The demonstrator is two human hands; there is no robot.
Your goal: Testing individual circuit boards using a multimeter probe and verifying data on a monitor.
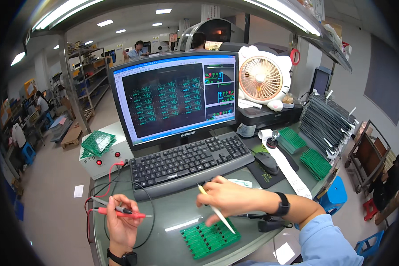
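My left hand (122, 230) is closed around two test probes. The red probe (137, 215) points its metal tip to the right, and the black probe (125, 210) lies just above it. My right hand (226, 195) pinches a slim stick (224, 221), white along its lower part and yellowish at the upper end; its exact kind is unclear. Under that hand, a green circuit board panel (204, 244) with rows of dark parts rests flat on the desk (168, 239). The stick's lower end overlaps the panel in view; whether they touch, I cannot tell.
Behind my hands stand a keyboard (186, 162) and a monitor (164, 104) showing a board layout. A white tester box (93, 166) carries green boards (98, 142); thin leads loop nearby. To the right are a mouse (267, 162), a paper strip (290, 170), board stacks (315, 164) and a fan (260, 77).
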